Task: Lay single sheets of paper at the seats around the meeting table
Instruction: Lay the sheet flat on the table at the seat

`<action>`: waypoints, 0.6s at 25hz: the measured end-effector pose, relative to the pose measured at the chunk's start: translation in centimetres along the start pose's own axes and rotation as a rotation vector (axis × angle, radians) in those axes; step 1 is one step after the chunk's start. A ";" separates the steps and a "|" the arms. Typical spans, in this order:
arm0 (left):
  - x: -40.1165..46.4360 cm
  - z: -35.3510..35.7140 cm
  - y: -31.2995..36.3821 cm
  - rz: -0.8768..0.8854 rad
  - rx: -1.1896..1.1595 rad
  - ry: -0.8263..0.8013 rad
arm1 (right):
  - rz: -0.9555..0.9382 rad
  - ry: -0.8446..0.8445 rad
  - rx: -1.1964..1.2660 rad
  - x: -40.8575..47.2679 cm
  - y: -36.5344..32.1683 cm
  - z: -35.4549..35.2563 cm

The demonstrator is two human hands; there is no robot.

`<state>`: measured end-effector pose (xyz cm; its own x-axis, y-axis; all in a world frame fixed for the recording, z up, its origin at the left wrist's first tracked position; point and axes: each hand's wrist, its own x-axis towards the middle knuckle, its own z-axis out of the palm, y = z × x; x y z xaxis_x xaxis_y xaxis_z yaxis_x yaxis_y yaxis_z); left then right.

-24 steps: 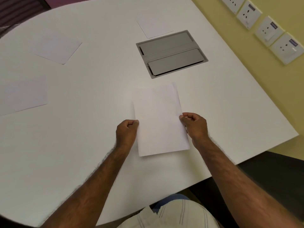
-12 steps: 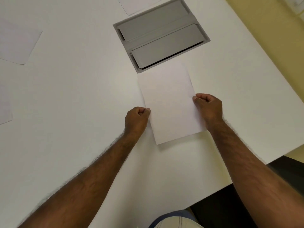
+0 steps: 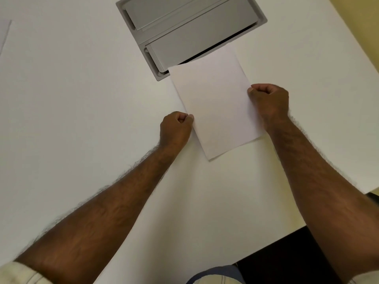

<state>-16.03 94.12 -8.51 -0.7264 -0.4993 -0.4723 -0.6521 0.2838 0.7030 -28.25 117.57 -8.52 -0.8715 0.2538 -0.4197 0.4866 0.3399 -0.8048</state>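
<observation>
Paper sheet (image 3: pixel 215 99) sits pinched between our left hand (image 3: pixel 176 128) and right hand (image 3: pixel 268 101), fingers curled on its side edges; placing step, so next we release it flat.

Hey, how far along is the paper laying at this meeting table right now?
Already done: one sheet's edge shows at the far left of the table, apparently laid. In hand: the left hand and right hand pinch the sides of a sheet, its far end overlapping the grey cable box. Left: releasing it flat; other seats are out of view.
</observation>
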 end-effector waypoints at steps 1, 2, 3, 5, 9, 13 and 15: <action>0.1 0.2 0.1 0.002 0.014 0.005 | -0.001 -0.001 -0.005 0.3 0.0 0.0; 0.1 0.3 0.1 0.008 0.033 0.010 | -0.002 -0.003 -0.017 0.4 -0.3 0.0; 0.1 0.4 0.2 0.017 0.055 0.013 | -0.003 -0.005 -0.025 0.6 -0.3 0.0; -0.1 0.4 0.2 0.026 0.099 0.016 | 0.001 -0.011 -0.038 0.8 -0.4 -0.1; -0.3 -0.2 0.2 0.002 0.130 0.004 | 0.007 0.005 -0.063 0.6 -0.5 -0.1; -1.2 -1.7 -0.2 -0.025 0.112 -0.008 | -0.009 0.041 -0.078 -0.1 -0.7 0.0; -1.8 -2.7 -0.9 -0.033 0.084 0.003 | -0.028 0.058 -0.097 -0.5 -1.0 0.1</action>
<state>-13.55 92.59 -6.81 -0.7033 -0.5121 -0.4930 -0.6920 0.3344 0.6398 -28.27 116.97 -7.54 -0.8814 0.2936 -0.3702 0.4679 0.4334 -0.7702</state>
